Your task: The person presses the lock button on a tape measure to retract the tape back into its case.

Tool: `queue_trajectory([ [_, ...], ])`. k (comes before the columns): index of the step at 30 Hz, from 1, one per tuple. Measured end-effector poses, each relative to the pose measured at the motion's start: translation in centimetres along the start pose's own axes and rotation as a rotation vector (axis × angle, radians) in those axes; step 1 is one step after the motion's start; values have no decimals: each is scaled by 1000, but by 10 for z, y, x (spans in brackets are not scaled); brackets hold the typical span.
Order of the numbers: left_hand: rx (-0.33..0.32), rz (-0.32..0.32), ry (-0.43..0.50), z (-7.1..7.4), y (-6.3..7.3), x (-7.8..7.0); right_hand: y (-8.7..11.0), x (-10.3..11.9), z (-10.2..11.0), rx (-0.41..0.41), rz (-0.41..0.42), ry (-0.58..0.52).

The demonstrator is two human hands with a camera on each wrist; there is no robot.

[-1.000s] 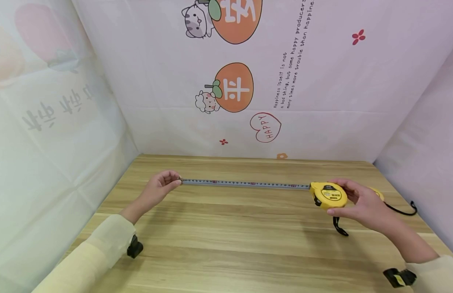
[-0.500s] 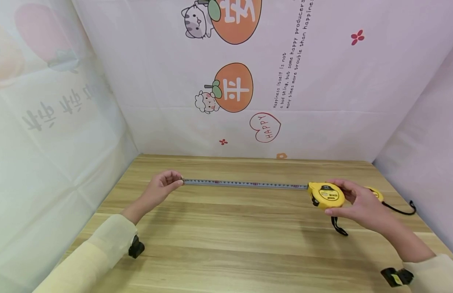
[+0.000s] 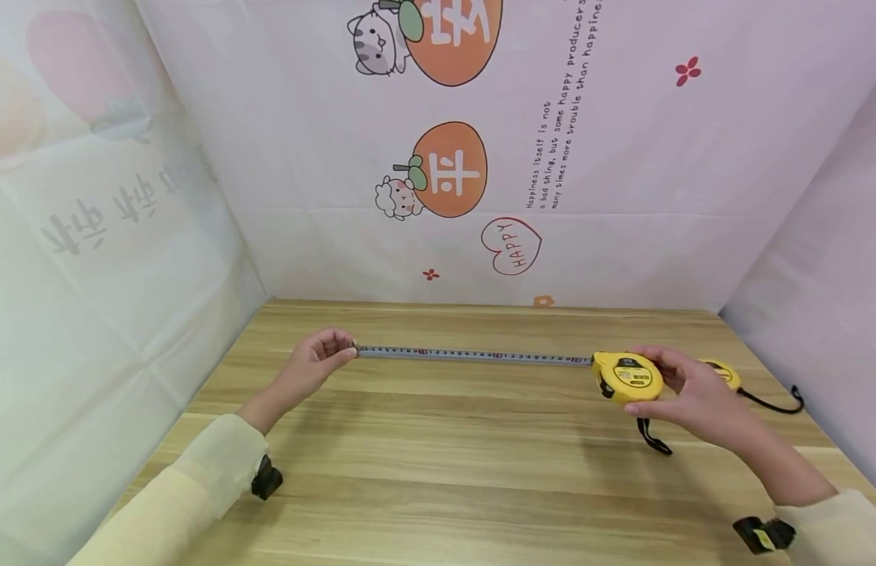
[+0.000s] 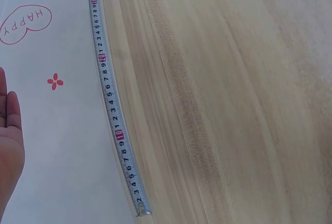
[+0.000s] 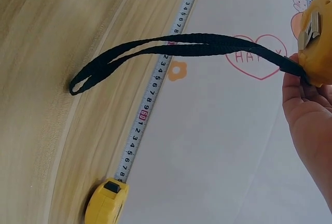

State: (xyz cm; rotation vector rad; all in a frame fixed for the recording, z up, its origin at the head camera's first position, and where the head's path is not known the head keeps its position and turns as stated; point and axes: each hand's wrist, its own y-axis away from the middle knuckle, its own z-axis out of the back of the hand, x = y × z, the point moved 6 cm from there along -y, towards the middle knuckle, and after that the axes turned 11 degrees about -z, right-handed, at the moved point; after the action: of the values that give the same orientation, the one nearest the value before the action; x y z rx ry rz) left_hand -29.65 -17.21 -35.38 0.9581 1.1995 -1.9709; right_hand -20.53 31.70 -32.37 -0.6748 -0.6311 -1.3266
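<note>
The held tape measure (image 3: 627,377) is above the counter (image 3: 480,472), just left of a second tape measure (image 3: 721,375). The right hand (image 3: 700,405) grips it; the left hand (image 3: 316,362), well left of that second one, pinches the blade (image 3: 466,355) at its end. Stretching the blade seems the step in hand; the next move calls for even tension.

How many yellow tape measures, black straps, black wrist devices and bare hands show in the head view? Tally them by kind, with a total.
Yellow tape measures: 2
Black straps: 2
Black wrist devices: 2
Bare hands: 2
Total: 8
</note>
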Motion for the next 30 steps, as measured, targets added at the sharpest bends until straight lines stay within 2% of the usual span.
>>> queue_trajectory([
  [8,-4,8,-6,-2,-1,1,0,2,-1,-4,12,-9],
  [30,6,0,-23,-13,-6,-3,-6,3,-7,10,-17,2],
])
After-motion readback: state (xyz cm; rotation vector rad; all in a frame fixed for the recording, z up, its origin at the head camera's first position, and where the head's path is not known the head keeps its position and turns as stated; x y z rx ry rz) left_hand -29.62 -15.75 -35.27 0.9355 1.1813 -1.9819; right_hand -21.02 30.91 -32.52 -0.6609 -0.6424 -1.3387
